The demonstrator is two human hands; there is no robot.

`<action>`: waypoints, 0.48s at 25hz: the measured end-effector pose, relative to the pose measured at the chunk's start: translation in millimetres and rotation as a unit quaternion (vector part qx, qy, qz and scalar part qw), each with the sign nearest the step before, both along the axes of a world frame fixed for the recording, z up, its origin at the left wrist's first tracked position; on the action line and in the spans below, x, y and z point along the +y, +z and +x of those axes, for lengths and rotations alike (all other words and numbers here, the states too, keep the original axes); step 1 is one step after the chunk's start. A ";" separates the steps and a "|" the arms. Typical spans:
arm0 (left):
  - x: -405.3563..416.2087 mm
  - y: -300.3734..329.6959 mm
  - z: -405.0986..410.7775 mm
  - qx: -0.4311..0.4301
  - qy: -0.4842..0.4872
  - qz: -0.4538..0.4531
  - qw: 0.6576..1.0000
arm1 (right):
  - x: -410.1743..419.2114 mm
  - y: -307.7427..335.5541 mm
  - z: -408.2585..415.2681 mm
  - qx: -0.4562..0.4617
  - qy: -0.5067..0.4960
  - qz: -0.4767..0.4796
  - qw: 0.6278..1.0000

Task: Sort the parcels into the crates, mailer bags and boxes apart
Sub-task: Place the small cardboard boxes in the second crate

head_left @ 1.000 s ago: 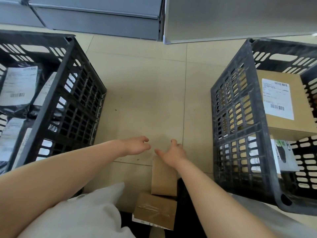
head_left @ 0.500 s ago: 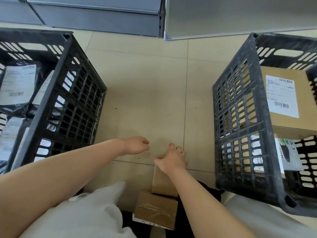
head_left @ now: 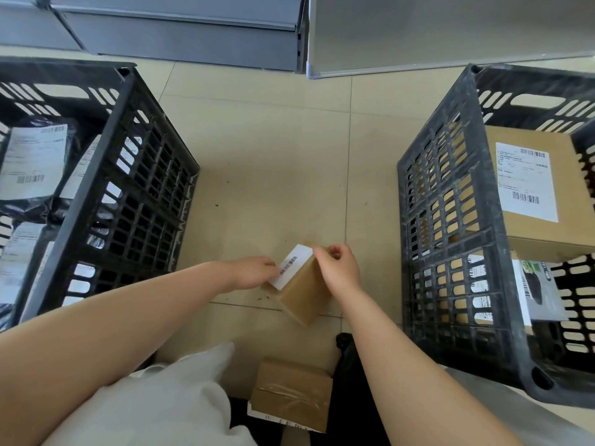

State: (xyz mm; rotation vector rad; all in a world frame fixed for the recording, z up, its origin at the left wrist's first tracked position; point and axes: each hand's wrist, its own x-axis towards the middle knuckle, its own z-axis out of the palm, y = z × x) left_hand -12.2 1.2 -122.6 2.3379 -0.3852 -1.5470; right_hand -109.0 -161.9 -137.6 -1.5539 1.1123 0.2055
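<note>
Change: since the earlier frames the small box (head_left: 304,291) has been lifted off the parcel pile at 6 o'clock and is now held tilted between both hands above the floor.
Small box, look: plain brown cardboard, oblong, with a white label (head_left: 291,267) bearing a barcode on its upper left face; one corner is turned down toward the floor (head_left: 273,156).
Small box, place: centre of view, between the two crates, touching neither.
Left hand (head_left: 254,272): laid against the labelled face; the fingertips are hidden behind the label edge, so the curl cannot be told exactly, though the box is held.
Right hand (head_left: 339,268): fingers curled over the top right edge of the box, thumb tucked in, gripping it.
Left crate (head_left: 128,201): black lattice plastic, at 9 o'clock; dark mailer bags (head_left: 32,175) with white labels are seen inside.
Right crate (head_left: 450,239): black lattice plastic, at 3 o'clock; a large brown box (head_left: 534,188) with a white shipping label is seen inside, with a printed carton (head_left: 541,284) lower in the crate.
Pile at 6 o'clock: a taped brown box (head_left: 291,392) is seen lying flat, beside a white mailer bag (head_left: 161,403) at 7 o'clock.
Background: grey metal panels (head_left: 418,27) are seen at 12 o'clock.
</note>
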 end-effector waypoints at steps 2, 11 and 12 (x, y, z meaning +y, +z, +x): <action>-3.6 5.9 -1.0 0.036 0.083 -0.028 0.995 | -2.9 3.6 1.3 -0.026 -0.056 0.051 0.997; -4.5 12.6 3.8 0.186 0.278 -0.085 0.939 | -4.2 3.1 -4.4 -0.098 -0.140 0.140 0.975; -4.3 13.0 5.5 0.203 0.290 -0.091 0.931 | -4.5 3.8 -5.1 -0.105 -0.158 0.154 0.970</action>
